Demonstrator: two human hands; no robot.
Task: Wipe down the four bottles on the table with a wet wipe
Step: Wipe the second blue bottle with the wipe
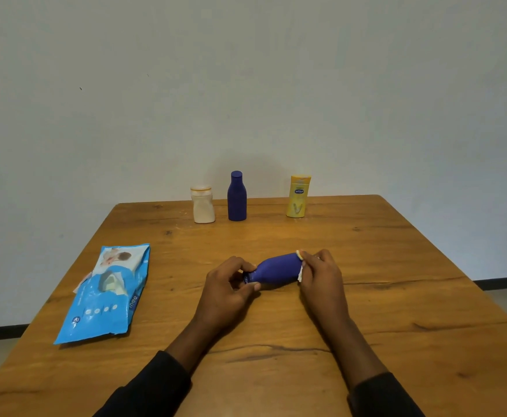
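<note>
A small blue bottle (276, 269) lies sideways in the air just above the wooden table (366, 296), held between both hands. My left hand (228, 284) pinches its cap end. My right hand (321, 273) presses a white wet wipe (300, 273) against the bottle's base; only a small edge of the wipe shows. At the far edge stand three upright bottles: a white one (203, 204), a taller dark blue one (236, 196) and a yellow one (298, 196).
A blue pack of wet wipes (107, 291) lies flat on the left side of the table, its flap partly lifted. A plain wall rises right behind the far table edge.
</note>
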